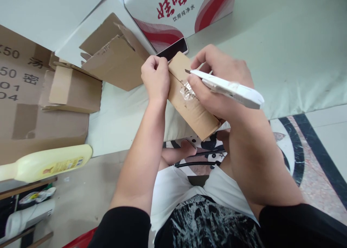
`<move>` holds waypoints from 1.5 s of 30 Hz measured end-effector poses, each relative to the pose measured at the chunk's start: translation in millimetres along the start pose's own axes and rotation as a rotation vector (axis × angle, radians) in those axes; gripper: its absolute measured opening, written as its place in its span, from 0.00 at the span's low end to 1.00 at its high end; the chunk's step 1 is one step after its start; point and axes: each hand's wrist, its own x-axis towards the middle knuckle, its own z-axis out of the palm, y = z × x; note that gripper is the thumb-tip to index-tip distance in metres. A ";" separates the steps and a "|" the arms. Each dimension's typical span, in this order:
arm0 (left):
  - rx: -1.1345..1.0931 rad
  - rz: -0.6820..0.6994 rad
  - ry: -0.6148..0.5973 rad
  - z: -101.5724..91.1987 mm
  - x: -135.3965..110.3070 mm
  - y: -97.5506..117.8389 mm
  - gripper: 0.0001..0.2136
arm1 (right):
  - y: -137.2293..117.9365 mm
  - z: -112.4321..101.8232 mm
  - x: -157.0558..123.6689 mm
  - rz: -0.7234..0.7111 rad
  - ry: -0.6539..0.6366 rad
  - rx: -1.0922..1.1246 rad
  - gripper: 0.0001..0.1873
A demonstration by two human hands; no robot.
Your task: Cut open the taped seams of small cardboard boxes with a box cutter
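My left hand (155, 78) is closed on the upper left edge of a strip of brown cardboard (189, 107), holding it above my lap. My right hand (217, 82) grips a white utility knife (230, 89), whose tip rests on the cardboard's top face near a short slit. A scrap of clear tape (187, 92) clings to the cardboard just under my right fingers. The strip slants down to the right, and its far lower end is hidden behind my right wrist.
Torn cardboard pieces (116, 56) and a large brown box (32, 107) lie at the left. A white and red printed carton (179, 9) stands behind, a dark phone (173, 49) beside it. A pale yellow bottle (46, 165) lies at lower left. Patterned floor (311, 157) shows at right.
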 end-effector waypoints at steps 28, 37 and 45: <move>-0.006 -0.019 0.008 -1.0 -1.2 2.6 0.20 | -0.5 -1.4 -0.1 -0.009 -0.007 0.020 0.09; -0.075 -0.017 0.065 0.5 2.3 -1.0 0.21 | 3.4 3.6 1.3 -0.052 0.047 0.032 0.10; -0.124 -0.019 0.079 0.2 -0.8 1.0 0.22 | 2.8 2.4 1.6 -0.057 0.035 0.033 0.10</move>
